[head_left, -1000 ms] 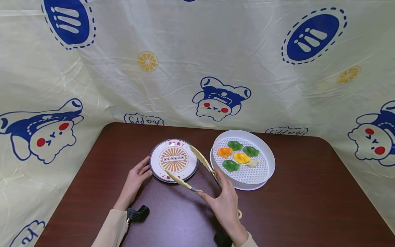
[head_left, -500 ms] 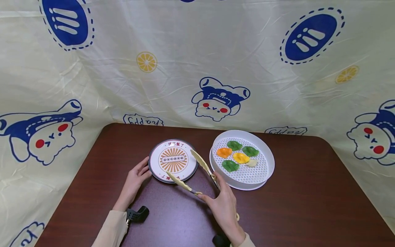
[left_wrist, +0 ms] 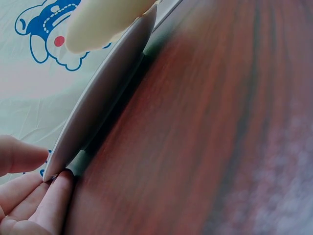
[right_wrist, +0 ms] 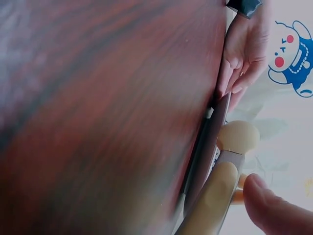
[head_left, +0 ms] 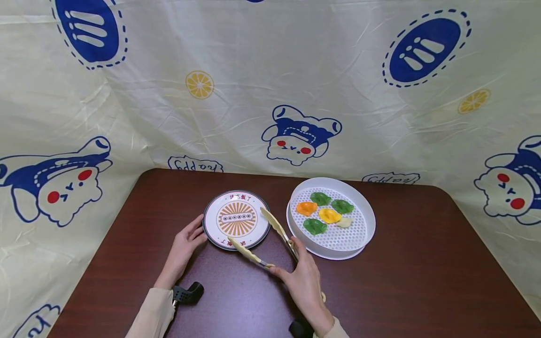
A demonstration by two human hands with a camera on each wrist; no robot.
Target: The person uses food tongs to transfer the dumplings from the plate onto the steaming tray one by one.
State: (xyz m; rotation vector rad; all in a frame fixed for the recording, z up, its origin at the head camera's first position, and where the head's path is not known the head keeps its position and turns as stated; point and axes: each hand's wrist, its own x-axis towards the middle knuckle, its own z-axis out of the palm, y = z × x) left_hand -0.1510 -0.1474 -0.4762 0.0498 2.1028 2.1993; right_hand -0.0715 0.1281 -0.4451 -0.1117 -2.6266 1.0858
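Observation:
On the left side of the table lies a round white plate [head_left: 252, 220] with a dark rim and an orange sunburst print. My left hand [head_left: 181, 253] holds its left rim, with fingers on both sides of the edge in the left wrist view. A pair of tongs [head_left: 276, 227] with pale yellow tips is in my right hand [head_left: 303, 281]. Its arms are spread apart with nothing between them, over the plate's right and front parts. Right of the plate, a white perforated steamer basket [head_left: 365, 220] carries green, orange, yellow and whitish dumpling-like pieces [head_left: 329, 216].
The dark brown table [head_left: 401, 281] runs up to a pale printed cloth [head_left: 228, 131] at the back. Under the steamer basket a white round base [head_left: 338, 256] shows. A black wrist device [head_left: 189, 293] sits by the left sleeve.
The right hand and the tongs have shifted slightly left and toward the front. The left hand, plate and steamer basket look unchanged apart from a slight shift of the view.

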